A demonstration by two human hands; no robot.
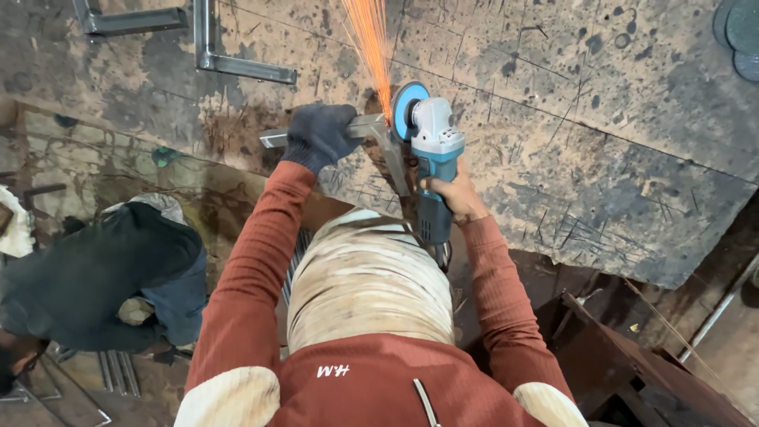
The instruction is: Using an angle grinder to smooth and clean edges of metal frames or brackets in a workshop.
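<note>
Scarred, blackened steel plate serves as the workbench; on it lies a metal angle piece, pinned by the gloved left hand. Just beside, the right hand grips a teal angle grinder (sparks flying). Beyond the piece, welded brackets; another person crouches below

Angle bracket lay on tabletop. Left hand on bracket's left end. Grinder touched bracket's right side, right hand around its body. Two more brackets lay beyond bracket, to left. Crouched person was well left, below tabletop edge.
</note>
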